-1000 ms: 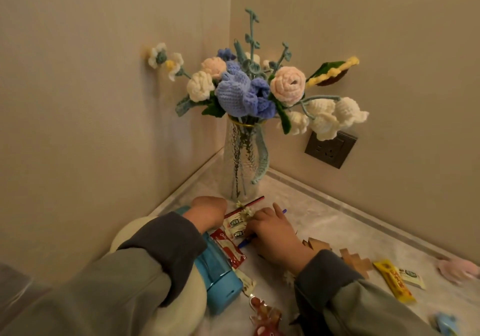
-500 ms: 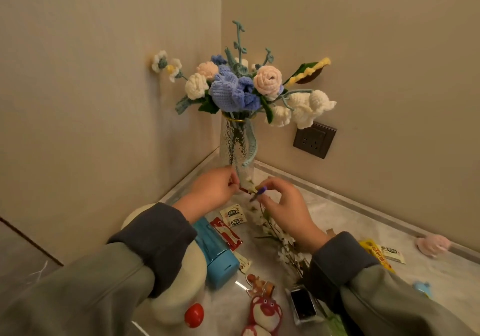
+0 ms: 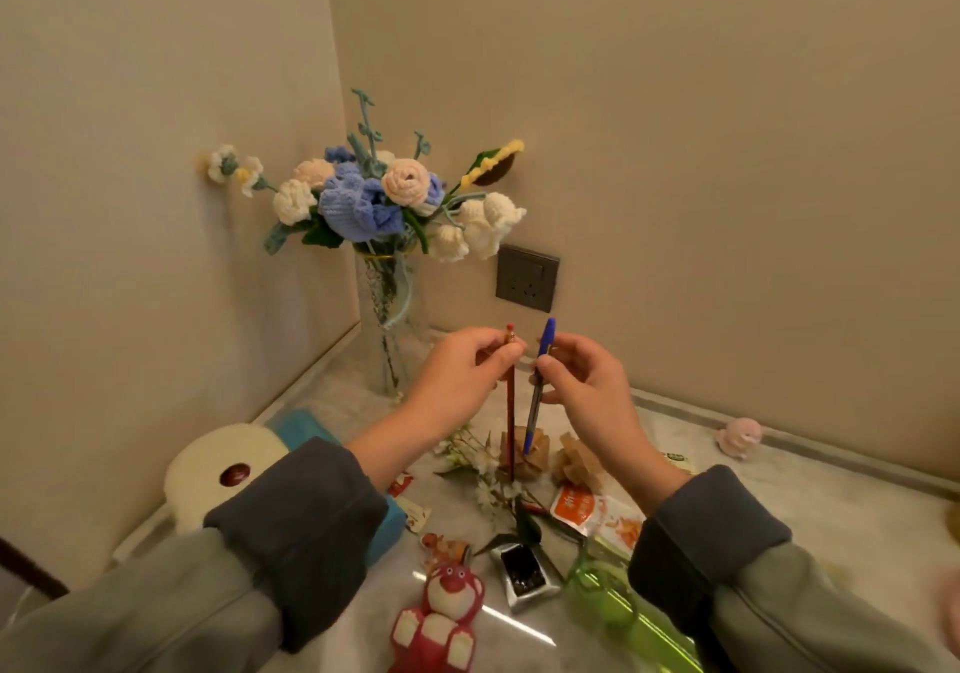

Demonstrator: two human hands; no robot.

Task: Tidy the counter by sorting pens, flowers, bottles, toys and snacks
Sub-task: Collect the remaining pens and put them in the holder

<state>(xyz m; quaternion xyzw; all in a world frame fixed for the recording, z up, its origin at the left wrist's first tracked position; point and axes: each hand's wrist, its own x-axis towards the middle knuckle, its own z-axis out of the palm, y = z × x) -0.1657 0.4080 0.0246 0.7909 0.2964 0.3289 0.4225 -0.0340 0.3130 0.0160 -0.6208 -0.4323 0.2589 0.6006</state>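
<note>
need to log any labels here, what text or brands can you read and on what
None can be read.
Orange snack packet: white print, too blurred.
Small packet with green mark: too small.
Red and white sachet: mostly hidden.
Blue pen, red pencil: no print visible.

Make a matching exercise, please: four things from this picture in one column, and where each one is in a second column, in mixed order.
Things:
1. red pencil
2. blue pen
3. crochet flowers
4. pink bear toy

Places:
A. in the glass vase in the corner
B. held upright in the right hand
C. lying on the counter, nearest the camera
D. held upright in the left hand

Pairs: 1-D, 2-B, 3-A, 4-C
</note>
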